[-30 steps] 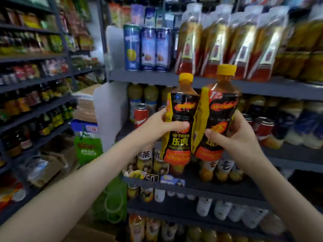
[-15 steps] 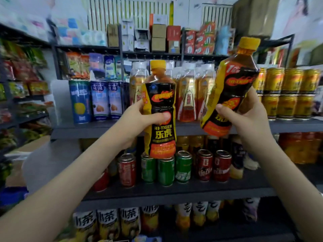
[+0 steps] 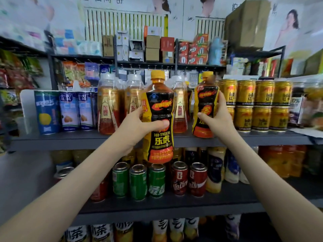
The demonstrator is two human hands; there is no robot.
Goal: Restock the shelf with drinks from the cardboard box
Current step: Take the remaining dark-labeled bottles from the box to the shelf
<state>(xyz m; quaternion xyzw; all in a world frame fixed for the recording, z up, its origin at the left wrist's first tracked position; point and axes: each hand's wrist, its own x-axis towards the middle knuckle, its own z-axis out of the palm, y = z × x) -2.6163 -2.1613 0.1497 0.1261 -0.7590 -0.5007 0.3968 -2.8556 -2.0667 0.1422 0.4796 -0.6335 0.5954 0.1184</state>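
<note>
Your left hand (image 3: 136, 127) grips the left bottle (image 3: 158, 109), which has an orange cap and a black-yellow HI-TIGER label, upright before the shelf (image 3: 70, 141) edge. Your right hand (image 3: 219, 119) grips the matching right bottle (image 3: 204, 100), slightly tilted, base at shelf level beside the gold cans (image 3: 253, 105).

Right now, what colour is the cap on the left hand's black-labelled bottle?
Orange-yellow screw cap; head view shows it.

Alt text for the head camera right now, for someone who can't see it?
The left hand and right hand each grip an orange-capped Hi-Tiger bottle in front of a grey shelf. The right bottle is at the gap between white-capped amber bottles and stacked gold cans; the left bottle hangs lower, across the shelf edge.
</note>
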